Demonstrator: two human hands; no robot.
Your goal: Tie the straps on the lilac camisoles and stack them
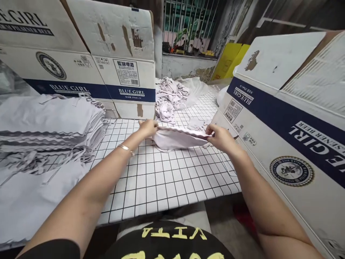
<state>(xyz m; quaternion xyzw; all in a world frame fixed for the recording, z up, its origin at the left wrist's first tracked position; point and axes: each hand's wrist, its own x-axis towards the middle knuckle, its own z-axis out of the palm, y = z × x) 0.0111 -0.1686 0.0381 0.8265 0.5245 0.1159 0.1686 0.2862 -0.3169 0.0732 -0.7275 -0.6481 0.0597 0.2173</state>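
Observation:
Between my two hands a pale pinkish garment (178, 139) is stretched by its upper edge, its lower part touching the checked tablecloth. My left hand (148, 128) pinches the left end of that edge, and a bracelet circles the wrist. At the right end, my right hand (219, 136) grips the edge between thumb and fingers. Just behind the garment lies a small crumpled piece of similar cloth (198, 123). Farther back is a loose heap of pale cloth pieces (172, 93). The garment's exact kind cannot be made out.
Flattened stacks of pale garments (51, 115) with drawstrings lie at the left. A printed beer carton (129, 72) stands behind them, and another carton (269, 118) borders the right side. The white checked tablecloth (161, 180) ends near my body. A barred window (191, 28) is at the back.

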